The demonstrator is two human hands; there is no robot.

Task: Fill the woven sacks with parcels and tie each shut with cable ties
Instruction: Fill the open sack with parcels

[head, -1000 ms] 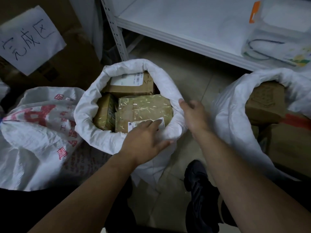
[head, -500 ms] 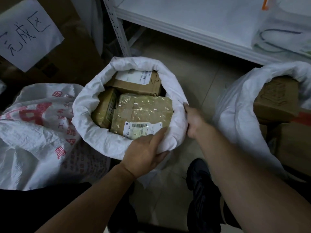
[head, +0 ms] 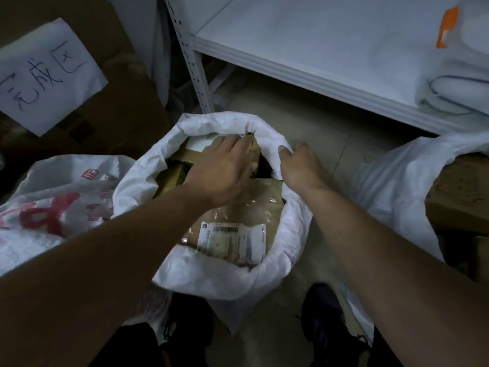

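My left hand (head: 225,165) has moved from the sack's (head: 288,234) 6 o'clock rim to the cardboard parcel (head: 251,149) at 12, fingers spread flat, pressing. Right hand (head: 299,165) pinches the 2 o'clock rim. Sack full; tying probably next.

Landmark: open white woven sack (head: 288,234) w/ rolled rim, centre floor. Its mouth is nearly full: tape-wrapped brown parcel w/ white label (head: 238,221) fills the near half, brown cardboard box (head: 251,152) the far half, left hand (head: 225,165) flat on the box; only a dark slot betw. them. Right hand (head: 299,160) pinches the right rim. Left of sack: red-printed white sack (head: 53,207), touching. Right: second white sack (head: 397,194), w/ a strip of bare tile floor (head: 344,144) betw. Behind: white metal shelf post (head: 195,75), close.
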